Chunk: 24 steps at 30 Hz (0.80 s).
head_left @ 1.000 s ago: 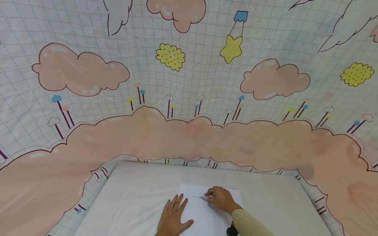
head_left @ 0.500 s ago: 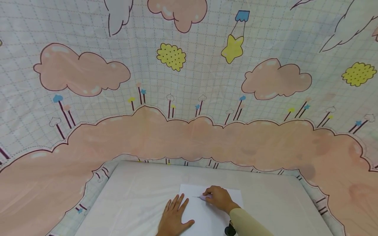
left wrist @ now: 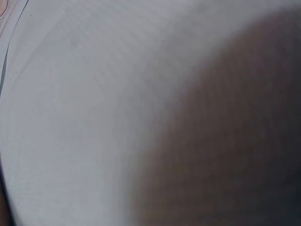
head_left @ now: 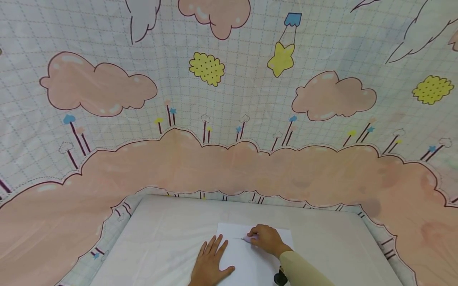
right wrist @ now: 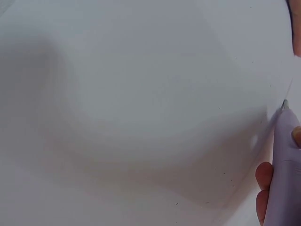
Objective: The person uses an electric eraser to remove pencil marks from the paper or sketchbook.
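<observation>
The right hand pinches the pen (lilac, metal-tipped) near the far edge of the paper, tip at a thin line. The left hand, fingers spread, lies across the paper's left edge

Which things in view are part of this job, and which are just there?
In the job:
lilac tool, gripped by right hand, at a faint line
paper, under the tool
left hand, spread at the paper's left edge

Just there:
patterned backdrop, beyond the table
black object by the right sleeve, purpose unclear
</observation>
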Each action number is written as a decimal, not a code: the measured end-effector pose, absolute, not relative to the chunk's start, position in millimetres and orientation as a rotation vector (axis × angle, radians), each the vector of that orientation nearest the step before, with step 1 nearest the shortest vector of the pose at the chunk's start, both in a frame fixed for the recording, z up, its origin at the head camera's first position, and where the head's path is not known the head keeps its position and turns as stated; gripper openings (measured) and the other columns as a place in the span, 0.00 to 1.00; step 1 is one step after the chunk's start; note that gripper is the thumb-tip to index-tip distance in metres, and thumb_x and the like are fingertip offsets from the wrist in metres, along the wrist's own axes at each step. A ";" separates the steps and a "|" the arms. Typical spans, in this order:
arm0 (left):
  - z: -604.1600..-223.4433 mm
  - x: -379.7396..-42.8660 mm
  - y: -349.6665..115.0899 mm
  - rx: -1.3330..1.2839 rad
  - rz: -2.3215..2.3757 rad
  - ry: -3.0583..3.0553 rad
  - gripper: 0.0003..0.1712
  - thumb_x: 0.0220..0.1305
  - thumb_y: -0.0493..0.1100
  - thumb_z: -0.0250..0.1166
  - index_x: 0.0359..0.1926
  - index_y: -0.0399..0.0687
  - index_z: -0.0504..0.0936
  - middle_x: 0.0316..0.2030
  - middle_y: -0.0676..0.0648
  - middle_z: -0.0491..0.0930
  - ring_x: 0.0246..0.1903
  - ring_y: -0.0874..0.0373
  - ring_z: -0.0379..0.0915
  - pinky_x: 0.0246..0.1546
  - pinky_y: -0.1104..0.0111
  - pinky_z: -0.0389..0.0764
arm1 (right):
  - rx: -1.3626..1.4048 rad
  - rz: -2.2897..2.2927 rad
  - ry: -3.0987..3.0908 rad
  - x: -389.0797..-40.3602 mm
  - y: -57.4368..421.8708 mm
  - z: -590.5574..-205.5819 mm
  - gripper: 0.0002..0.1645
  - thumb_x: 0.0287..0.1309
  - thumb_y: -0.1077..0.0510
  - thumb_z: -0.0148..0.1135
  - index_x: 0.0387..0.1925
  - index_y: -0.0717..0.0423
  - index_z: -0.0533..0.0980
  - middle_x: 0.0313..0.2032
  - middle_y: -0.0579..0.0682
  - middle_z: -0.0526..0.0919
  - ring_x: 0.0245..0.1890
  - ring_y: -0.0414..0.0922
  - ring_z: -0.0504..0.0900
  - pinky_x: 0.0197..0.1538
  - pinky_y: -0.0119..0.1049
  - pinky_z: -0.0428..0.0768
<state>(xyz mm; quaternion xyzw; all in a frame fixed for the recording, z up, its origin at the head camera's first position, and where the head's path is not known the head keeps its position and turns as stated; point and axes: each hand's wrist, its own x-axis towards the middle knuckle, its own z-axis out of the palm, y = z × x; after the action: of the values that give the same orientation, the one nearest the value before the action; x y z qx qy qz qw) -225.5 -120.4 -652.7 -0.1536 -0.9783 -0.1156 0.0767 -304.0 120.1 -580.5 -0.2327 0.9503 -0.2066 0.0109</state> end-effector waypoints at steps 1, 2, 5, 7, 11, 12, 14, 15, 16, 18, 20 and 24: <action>-652.6 -225.1 -120.5 -0.463 -0.348 -2.925 0.53 0.55 0.85 0.42 0.72 0.59 0.66 0.74 0.49 0.60 0.73 0.48 0.54 0.70 0.47 0.58 | -0.731 -0.643 2.966 -304.3 119.6 -581.0 0.06 0.52 0.54 0.71 0.34 0.45 0.87 0.34 0.39 0.85 0.35 0.39 0.82 0.42 0.41 0.82; -652.2 -224.7 -120.7 -0.465 -0.353 -2.918 0.53 0.56 0.85 0.43 0.72 0.59 0.66 0.74 0.49 0.60 0.73 0.48 0.55 0.70 0.47 0.58 | -0.736 -0.644 2.966 -304.5 119.0 -581.4 0.06 0.52 0.54 0.71 0.34 0.45 0.87 0.33 0.39 0.85 0.35 0.39 0.82 0.42 0.41 0.82; -651.7 -223.9 -121.0 -0.471 -0.357 -2.900 0.53 0.56 0.84 0.43 0.72 0.58 0.66 0.73 0.48 0.61 0.73 0.48 0.55 0.70 0.47 0.59 | -0.733 -0.636 2.963 -305.2 116.7 -582.1 0.06 0.52 0.54 0.71 0.34 0.45 0.87 0.33 0.38 0.85 0.36 0.39 0.83 0.43 0.41 0.82; -651.4 -223.8 -121.1 -0.473 -0.354 -2.900 0.52 0.56 0.84 0.43 0.72 0.58 0.66 0.74 0.48 0.60 0.73 0.48 0.55 0.70 0.47 0.58 | -0.729 -0.631 2.960 -305.8 115.2 -582.8 0.06 0.52 0.54 0.71 0.34 0.44 0.87 0.34 0.38 0.85 0.36 0.39 0.83 0.43 0.41 0.82; -651.2 -224.4 -120.8 -0.471 -0.362 -2.904 0.52 0.57 0.83 0.43 0.72 0.58 0.65 0.74 0.49 0.59 0.73 0.48 0.54 0.71 0.47 0.57 | -0.721 -0.630 2.952 -306.7 112.3 -582.6 0.06 0.52 0.54 0.71 0.34 0.44 0.87 0.34 0.38 0.85 0.36 0.39 0.83 0.44 0.42 0.83; -651.3 -224.5 -120.6 -0.471 -0.362 -2.904 0.52 0.57 0.83 0.43 0.72 0.58 0.65 0.74 0.49 0.59 0.73 0.48 0.54 0.71 0.47 0.57 | -0.719 -0.630 2.950 -306.9 111.8 -582.6 0.06 0.52 0.54 0.71 0.35 0.45 0.87 0.34 0.38 0.85 0.36 0.39 0.82 0.44 0.43 0.83; -651.8 -224.9 -120.5 -0.470 -0.363 -2.903 0.52 0.57 0.83 0.43 0.72 0.59 0.65 0.75 0.49 0.59 0.74 0.48 0.53 0.71 0.48 0.56 | -0.713 -0.620 2.947 -307.1 111.1 -582.1 0.06 0.52 0.54 0.71 0.35 0.45 0.87 0.34 0.38 0.85 0.36 0.39 0.82 0.44 0.43 0.83; -652.1 -225.0 -120.4 -0.471 -0.361 -2.903 0.52 0.57 0.84 0.43 0.72 0.59 0.65 0.75 0.49 0.59 0.74 0.48 0.53 0.71 0.48 0.56 | -0.708 -0.613 2.946 -307.1 110.9 -582.0 0.06 0.52 0.54 0.71 0.35 0.44 0.87 0.34 0.38 0.85 0.36 0.39 0.82 0.44 0.43 0.82; -652.4 -225.1 -120.4 -0.471 -0.361 -2.902 0.52 0.57 0.84 0.43 0.72 0.59 0.65 0.75 0.49 0.59 0.74 0.49 0.53 0.71 0.48 0.57 | -0.705 -0.612 2.946 -307.1 110.8 -581.5 0.06 0.52 0.54 0.71 0.35 0.45 0.87 0.35 0.38 0.85 0.37 0.39 0.83 0.44 0.43 0.83; -652.5 -225.1 -120.5 -0.471 -0.354 -2.902 0.52 0.57 0.84 0.43 0.72 0.59 0.65 0.75 0.49 0.59 0.73 0.49 0.53 0.71 0.48 0.57 | -0.700 -0.608 2.946 -306.9 111.2 -580.2 0.06 0.53 0.54 0.71 0.35 0.45 0.87 0.35 0.38 0.85 0.37 0.40 0.83 0.45 0.43 0.83; -652.1 -225.0 -120.6 -0.470 -0.353 -2.905 0.52 0.56 0.84 0.43 0.72 0.59 0.65 0.75 0.49 0.59 0.73 0.48 0.54 0.71 0.48 0.57 | -0.704 -0.599 2.954 -306.5 112.2 -579.2 0.06 0.52 0.54 0.71 0.35 0.45 0.87 0.34 0.38 0.85 0.37 0.40 0.83 0.45 0.43 0.83; -650.5 -225.0 -120.6 -0.467 -0.355 -2.923 0.53 0.56 0.84 0.43 0.73 0.59 0.65 0.75 0.49 0.59 0.73 0.48 0.54 0.71 0.47 0.57 | -0.731 -0.590 2.969 -305.0 115.5 -578.0 0.06 0.52 0.55 0.71 0.35 0.46 0.87 0.33 0.38 0.85 0.36 0.39 0.83 0.43 0.41 0.83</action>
<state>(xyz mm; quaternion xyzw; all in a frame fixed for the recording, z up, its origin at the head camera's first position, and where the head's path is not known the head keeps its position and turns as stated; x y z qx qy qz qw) -225.0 -120.6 -650.5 -0.1560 -0.9773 -0.1187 0.0800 -305.0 115.5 -578.0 -0.2349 0.9533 -0.1895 0.0138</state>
